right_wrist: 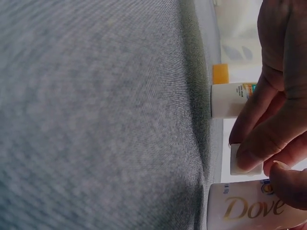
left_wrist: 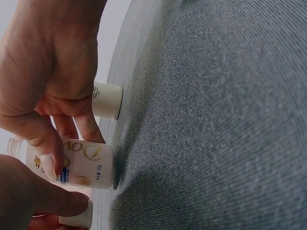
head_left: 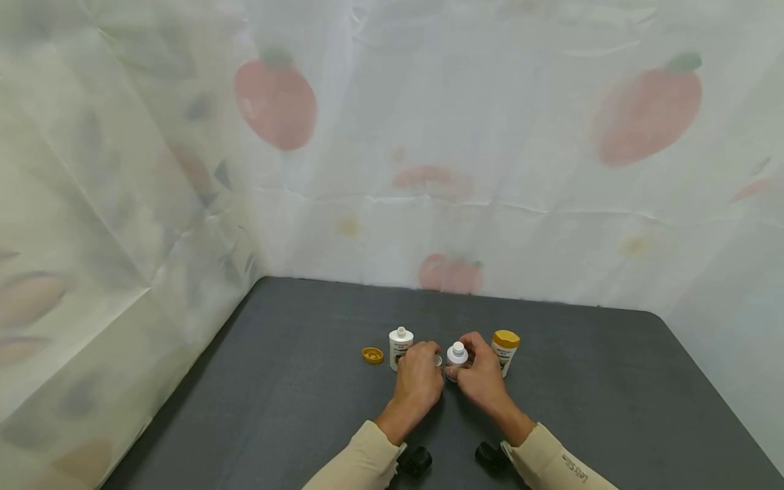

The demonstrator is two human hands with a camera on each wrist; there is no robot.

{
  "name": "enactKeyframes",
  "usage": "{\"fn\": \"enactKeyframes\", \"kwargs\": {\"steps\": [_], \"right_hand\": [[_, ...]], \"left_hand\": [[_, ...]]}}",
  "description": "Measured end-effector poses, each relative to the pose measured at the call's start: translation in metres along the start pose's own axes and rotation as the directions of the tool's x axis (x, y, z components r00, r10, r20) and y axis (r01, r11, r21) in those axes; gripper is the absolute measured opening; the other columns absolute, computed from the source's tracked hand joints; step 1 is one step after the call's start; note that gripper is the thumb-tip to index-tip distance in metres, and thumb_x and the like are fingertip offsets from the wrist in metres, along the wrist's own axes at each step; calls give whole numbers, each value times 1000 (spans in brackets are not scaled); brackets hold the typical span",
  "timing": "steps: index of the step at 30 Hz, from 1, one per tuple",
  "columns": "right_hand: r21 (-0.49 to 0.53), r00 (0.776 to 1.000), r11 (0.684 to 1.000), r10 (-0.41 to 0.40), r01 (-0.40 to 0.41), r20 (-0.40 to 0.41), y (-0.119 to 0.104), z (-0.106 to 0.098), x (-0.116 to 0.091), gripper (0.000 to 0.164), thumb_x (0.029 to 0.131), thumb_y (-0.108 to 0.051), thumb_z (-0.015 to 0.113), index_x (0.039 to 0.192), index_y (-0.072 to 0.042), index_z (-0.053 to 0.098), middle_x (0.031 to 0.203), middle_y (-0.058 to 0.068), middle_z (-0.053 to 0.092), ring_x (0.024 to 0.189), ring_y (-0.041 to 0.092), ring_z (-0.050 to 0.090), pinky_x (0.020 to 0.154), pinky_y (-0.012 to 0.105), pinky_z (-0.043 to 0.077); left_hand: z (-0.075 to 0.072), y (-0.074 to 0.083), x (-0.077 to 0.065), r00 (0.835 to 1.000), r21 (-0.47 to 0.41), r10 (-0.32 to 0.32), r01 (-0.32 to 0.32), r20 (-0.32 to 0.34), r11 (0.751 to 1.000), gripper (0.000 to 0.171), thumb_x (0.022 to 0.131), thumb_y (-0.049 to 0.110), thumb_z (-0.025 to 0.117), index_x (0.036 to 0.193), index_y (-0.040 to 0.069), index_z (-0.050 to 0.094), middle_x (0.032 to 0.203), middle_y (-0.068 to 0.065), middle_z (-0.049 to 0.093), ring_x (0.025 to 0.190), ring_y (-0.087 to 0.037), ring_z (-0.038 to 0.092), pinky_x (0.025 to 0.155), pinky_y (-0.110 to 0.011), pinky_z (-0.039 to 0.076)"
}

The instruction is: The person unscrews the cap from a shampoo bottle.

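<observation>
My left hand (head_left: 419, 374) pinches a small white cap (right_wrist: 240, 162) between thumb and fingers. Beside it, my right hand (head_left: 482, 374) grips a white Dove bottle (left_wrist: 93, 165), which stands upright with its narrow neck (head_left: 458, 347) uncovered. The bottle's base is at or very near the tabletop. The cap is held low, next to the bottle and apart from its neck. Just behind my left hand stands another white bottle (head_left: 401, 337) with a bare neck. A white bottle with a yellow cap (head_left: 505, 338) stands right of my right hand, partly hidden by it.
A loose yellow cap (head_left: 372, 355) lies on the dark grey table (head_left: 306, 408) at the left. Black devices (head_left: 416, 461) sit at both wrists. A fruit-patterned curtain (head_left: 520, 136) hangs behind the table and along its left side.
</observation>
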State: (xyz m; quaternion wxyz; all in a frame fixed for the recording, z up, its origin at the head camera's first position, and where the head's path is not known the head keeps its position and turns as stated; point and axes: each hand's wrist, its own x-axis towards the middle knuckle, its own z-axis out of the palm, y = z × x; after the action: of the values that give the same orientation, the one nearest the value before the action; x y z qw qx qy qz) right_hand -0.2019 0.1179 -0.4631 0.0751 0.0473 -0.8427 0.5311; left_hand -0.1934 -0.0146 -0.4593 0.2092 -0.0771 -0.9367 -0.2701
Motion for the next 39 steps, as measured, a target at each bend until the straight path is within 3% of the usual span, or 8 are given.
{"fn": "enactKeyframes", "kwargs": {"steps": [12,20,32,39], "right_hand": [[-36,1000,999,5,-5,-4,2,1,-1,40,75,11,81,107,-2,61,104,16,71,97,25,70,81,36,59],[-57,1000,998,14,-13,4,2,-1,-2,40,77,9,80,109,-4,59,104,15,73,92,22,68,80,36,56],[-144,1000,989,-12,14,17,3,-3,0,42,79,6,81,111,-6,57,110,16,74,99,28,69,87,46,56],[-169,998,986,17,-6,65,3,-7,-1,48,78,7,83,117,-4,58,117,19,72,108,34,69,92,54,56]], "left_hand": [[1,0,-1,999,-1,-20,20,27,1000,24,74,-2,87,95,6,77,86,-7,74,81,-26,73,72,-42,61],[3,0,0,1000,21,10,-10,22,1000,22,74,-2,86,93,5,76,84,-8,73,76,-25,72,67,-40,60],[6,-3,3,999,34,4,-6,53,999,22,74,-2,85,93,5,76,85,-8,73,78,-25,72,67,-38,60],[9,-6,1,996,46,-25,21,81,999,23,74,0,88,92,7,76,84,-7,73,78,-25,72,68,-39,60]]}}
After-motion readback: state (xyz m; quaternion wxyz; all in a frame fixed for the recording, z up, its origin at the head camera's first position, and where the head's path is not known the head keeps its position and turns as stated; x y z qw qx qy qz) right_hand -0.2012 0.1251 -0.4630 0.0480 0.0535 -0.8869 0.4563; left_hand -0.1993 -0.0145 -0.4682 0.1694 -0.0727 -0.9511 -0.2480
